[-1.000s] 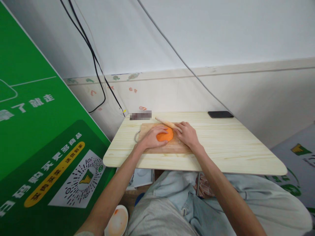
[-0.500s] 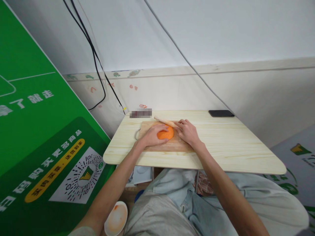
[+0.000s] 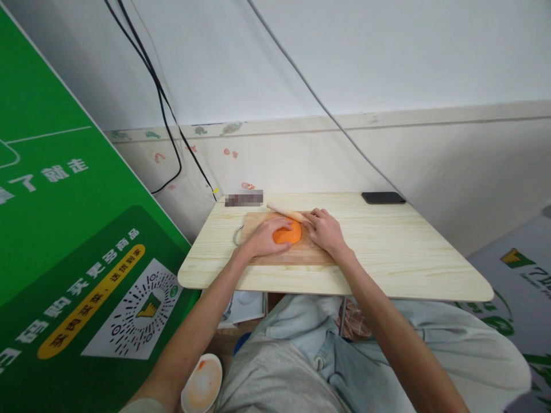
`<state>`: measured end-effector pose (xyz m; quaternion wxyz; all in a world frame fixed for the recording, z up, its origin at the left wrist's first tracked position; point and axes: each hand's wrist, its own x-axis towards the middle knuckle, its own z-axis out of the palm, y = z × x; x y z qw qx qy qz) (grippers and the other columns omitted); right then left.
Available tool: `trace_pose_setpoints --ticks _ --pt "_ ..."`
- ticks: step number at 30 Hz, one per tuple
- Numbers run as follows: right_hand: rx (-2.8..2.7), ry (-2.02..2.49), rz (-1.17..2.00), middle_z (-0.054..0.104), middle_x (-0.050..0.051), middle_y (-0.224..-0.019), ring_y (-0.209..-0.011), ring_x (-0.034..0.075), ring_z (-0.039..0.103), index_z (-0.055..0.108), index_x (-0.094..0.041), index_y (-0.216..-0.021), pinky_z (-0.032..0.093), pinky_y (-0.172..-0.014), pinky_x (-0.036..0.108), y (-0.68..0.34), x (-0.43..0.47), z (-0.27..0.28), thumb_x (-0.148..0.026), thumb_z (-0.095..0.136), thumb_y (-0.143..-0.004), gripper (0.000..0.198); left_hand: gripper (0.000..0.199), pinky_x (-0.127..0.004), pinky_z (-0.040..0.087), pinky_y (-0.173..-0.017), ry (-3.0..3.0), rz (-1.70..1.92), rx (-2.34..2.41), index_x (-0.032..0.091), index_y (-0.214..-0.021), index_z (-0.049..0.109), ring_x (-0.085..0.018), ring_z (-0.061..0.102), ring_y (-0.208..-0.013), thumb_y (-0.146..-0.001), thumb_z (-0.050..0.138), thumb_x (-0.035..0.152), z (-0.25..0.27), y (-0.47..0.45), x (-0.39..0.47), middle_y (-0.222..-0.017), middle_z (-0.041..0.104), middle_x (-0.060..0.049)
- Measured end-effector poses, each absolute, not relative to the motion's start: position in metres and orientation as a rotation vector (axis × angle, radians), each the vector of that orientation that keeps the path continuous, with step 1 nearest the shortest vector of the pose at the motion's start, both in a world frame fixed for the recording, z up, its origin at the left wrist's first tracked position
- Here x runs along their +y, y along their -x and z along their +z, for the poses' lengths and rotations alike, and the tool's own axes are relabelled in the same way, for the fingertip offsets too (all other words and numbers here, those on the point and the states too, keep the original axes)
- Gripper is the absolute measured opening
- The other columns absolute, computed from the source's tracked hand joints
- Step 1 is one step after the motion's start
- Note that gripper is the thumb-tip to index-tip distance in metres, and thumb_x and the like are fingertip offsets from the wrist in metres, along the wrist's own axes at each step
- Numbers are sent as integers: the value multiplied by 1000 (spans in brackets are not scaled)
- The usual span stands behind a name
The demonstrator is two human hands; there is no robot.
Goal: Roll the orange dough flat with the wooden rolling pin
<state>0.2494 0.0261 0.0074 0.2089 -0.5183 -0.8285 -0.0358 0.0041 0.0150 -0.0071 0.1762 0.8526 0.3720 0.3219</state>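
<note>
A flat, round piece of orange dough lies on a wooden cutting board with a metal ring handle at its left end. Around the dough's left side, my left hand is closed, fingers over the far edge and thumb along the near edge. My right hand grips the right end of a slim wooden rolling pin. The pin slants across the far side of the board, touching or just above the dough's far edge; I cannot tell which. The right hand's fingers hide its near end.
The board rests on a pale wood table against the wall. A black phone lies at the back right, a blurred dark item at the back left. A green panel stands left. Below is a stained white bowl.
The whole view has shifted slightly, so things sit a little further left. Both hands keep nearly the same pose on the dough and the rolling pin.
</note>
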Motion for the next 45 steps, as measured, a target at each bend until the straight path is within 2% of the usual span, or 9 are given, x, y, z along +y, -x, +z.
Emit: trace_pose_setpoints --ticks 6,8,11,14,23,29,37,45 --pt "-2237 1565 -96 74 12 -124 -118 28 62 72 -23 -139 49 -92 35 -248 24 7 -29 47 -110 39 69 -56 44 -127 -2408 917 971 23 -143 67 -32 63 -139 -75 79 18 -5 -2 14 -148 70 -11" --pt "-2220 1583 -86 74 12 -125 -119 28 62 72 -22 -139 49 -92 35 -249 24 7 -30 47 -110 39 65 -56 42 -128 -2443 942 968 24 -142 67 -32 62 -140 -78 80 22 -4 -3 14 -148 70 -11" --pt "-2212 1586 -75 74 12 -125 -120 28 62 73 -21 -138 50 -93 35 -250 25 6 -30 48 -110 38 55 -61 39 -127 -2484 956 1171 24 -134 71 -35 60 -137 -84 85 40 -4 -7 13 -142 72 -11" --pt "-2203 1585 -71 75 12 -124 -121 28 62 73 -22 -137 50 -93 36 -251 26 5 -30 48 -110 38 58 -64 41 -123 -2481 912 1380 25 -126 75 -38 59 -134 -78 91 53 -5 -10 11 -139 71 -11" --pt "-2186 1546 -46 75 12 -123 -120 28 63 74 -23 -136 51 -93 35 -253 26 4 -29 51 -109 36 50 -55 49 -123 -2361 1033 1113 24 -127 76 -31 69 -129 -82 90 40 -14 -5 17 -134 77 -9" --pt "-2183 1517 -10 76 11 -122 -118 27 64 74 -24 -138 51 -94 34 -253 25 5 -29 53 -108 37 37 -56 46 -126 -2379 1010 1047 22 -116 81 -31 67 -134 -84 88 38 -17 -5 20 -140 75 -12" --pt "-2231 1443 14 74 11 -116 -111 25 65 76 -23 -139 50 -98 32 -255 27 4 -30 55 -108 38 36 -54 47 -125 -2403 977 1022 20 -117 80 -30 67 -136 -86 87 37 -16 -3 21 -142 74 -12" --pt "-2241 1372 12 73 12 -113 -107 27 65 79 -22 -133 51 -94 35 -256 31 0 -28 59 -105 35 39 -53 46 -126 -2382 978 1033 21 -119 80 -31 66 -138 -85 87 41 -19 -3 23 -145 73 -12"
